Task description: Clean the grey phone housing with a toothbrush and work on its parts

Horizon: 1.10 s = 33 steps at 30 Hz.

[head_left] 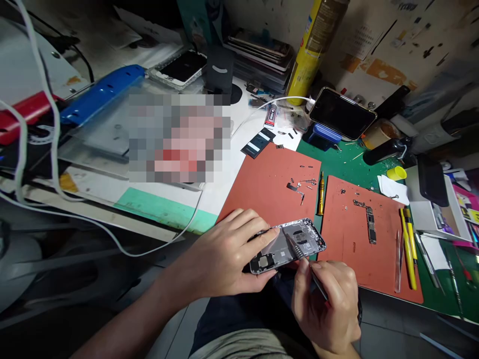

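Cluttered repair bench (348,164), red rubber mat (262,189). Left hand (228,249) grips opened silver phone housing (288,247) at bench edge, above lap. Right hand (329,304) pinches thin knurled metal screwdriver (299,252), tip inside housing. Likely risk: tip slips, scratches parts, since housing hangs unsupported.

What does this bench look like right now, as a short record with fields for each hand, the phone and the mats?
left hand: grips the opened phone housing at its left end
right hand: holds a thin metal tool, tip inside the housing
left mat: red, with small loose parts
right mat: red, a logic board lying on it
between mats: a gold screwdriver on the green mat
behind: a dark-screened phone propped on a blue stand
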Available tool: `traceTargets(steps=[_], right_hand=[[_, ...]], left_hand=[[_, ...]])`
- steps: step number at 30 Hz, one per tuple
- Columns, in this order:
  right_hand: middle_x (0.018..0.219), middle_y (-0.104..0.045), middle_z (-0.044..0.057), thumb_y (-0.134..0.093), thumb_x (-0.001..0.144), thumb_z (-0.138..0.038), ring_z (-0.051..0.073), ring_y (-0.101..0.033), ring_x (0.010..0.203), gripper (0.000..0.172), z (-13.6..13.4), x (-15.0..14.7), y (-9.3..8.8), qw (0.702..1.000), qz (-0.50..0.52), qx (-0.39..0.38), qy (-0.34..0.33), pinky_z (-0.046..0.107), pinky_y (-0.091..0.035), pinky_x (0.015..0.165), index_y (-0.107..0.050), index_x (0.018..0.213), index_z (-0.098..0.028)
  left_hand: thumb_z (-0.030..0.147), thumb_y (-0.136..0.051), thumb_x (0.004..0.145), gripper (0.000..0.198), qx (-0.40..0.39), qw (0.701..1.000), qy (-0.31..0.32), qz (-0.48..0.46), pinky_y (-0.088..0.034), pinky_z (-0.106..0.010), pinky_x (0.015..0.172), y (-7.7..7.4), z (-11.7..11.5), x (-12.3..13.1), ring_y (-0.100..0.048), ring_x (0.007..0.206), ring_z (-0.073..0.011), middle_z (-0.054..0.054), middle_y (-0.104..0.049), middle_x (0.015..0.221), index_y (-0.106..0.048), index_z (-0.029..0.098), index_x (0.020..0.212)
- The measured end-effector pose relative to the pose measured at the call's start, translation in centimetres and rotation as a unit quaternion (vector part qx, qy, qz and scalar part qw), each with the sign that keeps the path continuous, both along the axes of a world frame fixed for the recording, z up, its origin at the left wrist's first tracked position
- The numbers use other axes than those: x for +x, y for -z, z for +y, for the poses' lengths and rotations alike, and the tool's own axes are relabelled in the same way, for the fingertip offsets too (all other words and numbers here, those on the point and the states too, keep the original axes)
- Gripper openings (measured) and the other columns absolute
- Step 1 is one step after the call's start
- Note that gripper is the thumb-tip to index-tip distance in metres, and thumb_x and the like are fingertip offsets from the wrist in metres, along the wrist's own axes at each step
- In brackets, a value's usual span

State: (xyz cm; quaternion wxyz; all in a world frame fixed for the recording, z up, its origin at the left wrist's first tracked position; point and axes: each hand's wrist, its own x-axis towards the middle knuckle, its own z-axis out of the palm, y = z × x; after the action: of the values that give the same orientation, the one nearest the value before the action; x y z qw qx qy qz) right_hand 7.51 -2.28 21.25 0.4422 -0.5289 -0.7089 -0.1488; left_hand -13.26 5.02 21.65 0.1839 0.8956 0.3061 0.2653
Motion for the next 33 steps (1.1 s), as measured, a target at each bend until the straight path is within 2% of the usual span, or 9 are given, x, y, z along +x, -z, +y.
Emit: traceTargets(steps=[3,7,17,27,30,33], right_hand=[[0.077,-0.064,0.002,-0.077,0.091,0.001,0.014,-0.058,0.067,0.028,0.0,-0.5,0.3,1.0,0.011,0.008,-0.009,0.029,-0.049,0.059,-0.065,0.114,-0.01],[0.085,-0.069,0.009,-0.076,0.091,0.002,0.018,-0.064,0.076,0.028,0.1,-1.3,1.0,0.997,0.053,0.049,-0.015,0.034,-0.053,0.063,-0.066,0.116,-0.005],[0.081,-0.068,0.005,-0.077,0.089,0.003,0.016,-0.063,0.07,0.027,0.1,-1.2,1.2,0.998,0.05,0.044,-0.013,0.032,-0.053,0.06,-0.067,0.112,-0.007],[0.085,-0.069,0.008,-0.075,0.087,0.006,0.018,-0.065,0.074,0.032,0.4,-1.2,0.8,0.997,0.063,0.033,-0.027,0.033,-0.054,0.062,-0.065,0.115,-0.007],[0.082,-0.068,0.005,-0.075,0.09,0.003,0.015,-0.063,0.069,0.027,0.5,-1.2,0.7,0.998,0.062,0.018,-0.022,0.03,-0.053,0.06,-0.066,0.112,-0.01],[0.084,-0.07,0.005,-0.075,0.091,-0.001,0.016,-0.066,0.072,0.026,0.6,-1.1,0.9,0.997,0.067,0.037,-0.013,0.031,-0.055,0.06,-0.066,0.113,-0.012]], left_hand=[[0.032,-0.068,0.099,0.035,0.006,1.0,-0.005,-0.001,-0.054,-0.046,0.085,-0.1,0.0,0.1,-0.063,0.101,-0.0293,-0.012,-0.07,0.111,-0.067,0.014,0.13],[0.03,-0.067,0.099,0.034,-0.004,1.0,-0.001,0.006,-0.054,-0.045,0.083,-0.2,0.0,0.1,-0.062,0.099,-0.0288,-0.011,-0.07,0.109,-0.068,0.015,0.129],[0.027,-0.07,0.094,0.036,-0.012,1.0,-0.002,0.006,-0.055,-0.046,0.086,-0.2,0.0,0.1,-0.062,0.101,-0.029,-0.011,-0.07,0.111,-0.068,0.016,0.128],[0.024,-0.072,0.09,0.044,-0.023,0.999,0.001,0.033,-0.054,-0.047,0.087,-0.4,0.0,0.1,-0.062,0.102,-0.0294,-0.009,-0.069,0.113,-0.065,0.016,0.133],[0.024,-0.072,0.089,0.045,-0.026,0.999,0.001,0.032,-0.053,-0.047,0.088,-0.3,-0.1,0.0,-0.061,0.102,-0.0294,-0.009,-0.069,0.114,-0.065,0.016,0.132],[0.023,-0.071,0.09,0.044,-0.023,0.999,0.002,0.028,-0.053,-0.047,0.088,-0.3,-0.1,0.0,-0.061,0.103,-0.0294,-0.01,-0.068,0.115,-0.064,0.016,0.133]])
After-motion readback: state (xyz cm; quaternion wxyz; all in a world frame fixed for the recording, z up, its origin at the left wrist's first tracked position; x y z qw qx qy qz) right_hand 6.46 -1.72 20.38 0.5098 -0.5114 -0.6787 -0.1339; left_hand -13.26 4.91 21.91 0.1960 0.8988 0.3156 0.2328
